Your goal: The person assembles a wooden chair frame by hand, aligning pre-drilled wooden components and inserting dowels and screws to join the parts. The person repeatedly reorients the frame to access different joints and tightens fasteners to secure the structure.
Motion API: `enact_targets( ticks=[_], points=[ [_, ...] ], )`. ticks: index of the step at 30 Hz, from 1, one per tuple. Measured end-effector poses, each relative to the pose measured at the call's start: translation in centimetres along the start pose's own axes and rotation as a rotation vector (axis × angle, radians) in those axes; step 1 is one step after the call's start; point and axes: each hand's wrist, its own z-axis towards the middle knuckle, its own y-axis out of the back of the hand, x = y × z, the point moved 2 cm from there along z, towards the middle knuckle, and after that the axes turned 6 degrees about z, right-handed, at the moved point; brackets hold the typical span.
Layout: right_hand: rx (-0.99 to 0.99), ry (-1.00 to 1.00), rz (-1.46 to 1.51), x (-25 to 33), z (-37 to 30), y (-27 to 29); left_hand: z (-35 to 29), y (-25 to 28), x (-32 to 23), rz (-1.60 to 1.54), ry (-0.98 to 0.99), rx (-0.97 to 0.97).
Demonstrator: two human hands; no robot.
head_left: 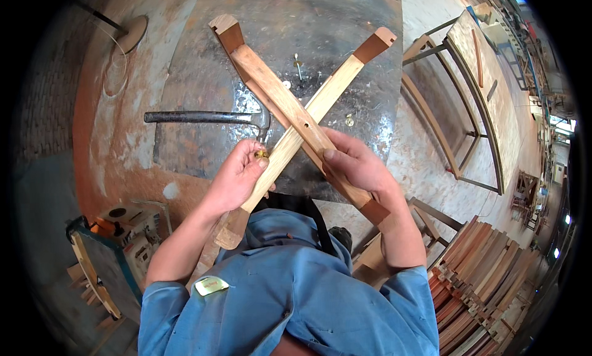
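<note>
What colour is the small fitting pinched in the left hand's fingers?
Brass-gold: the small fitting in the left hand shows best in the head view.

Woodworking shop: stacked timber (475, 276), hammer (203, 117)

Worn round metal table with a hammer and small hardware on it.

The metal table top (203, 97) is dark, scratched and blotched with rusty orange toward its left rim. A hammer (203, 117) lies flat near the middle, its black handle pointing left and its head to the right. Farther back and to the right lie a bolt (298, 65), a washer (286, 84) and a small brass piece (349, 120), perhaps a nut, all apart from one another on the bare metal.
</note>
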Motion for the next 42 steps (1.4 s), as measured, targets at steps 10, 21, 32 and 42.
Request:
enact_targets(
  ticks=[10,21,32,42],
  points=[
    [0.112,-0.052,0.085,-1.2,0.2,0.1,-0.2,1.6,-1.2,0.314,-0.048,-0.084],
    [0.126,0.05,0.12,-1.7,0.4,0.1,-0.4,0.2,-8.1,-0.136,-0.279,0.048],
    [0.151,0.043,0.057,-0.3,0.0,0.2,0.6,-0.4,-8.7,-0.107,-0.107,0.1],
    [0.127,0.005,0.044,0.1,-0.1,0.0,2.0,-2.5,-12.1,0.074,0.051,0.044]
  ],
)
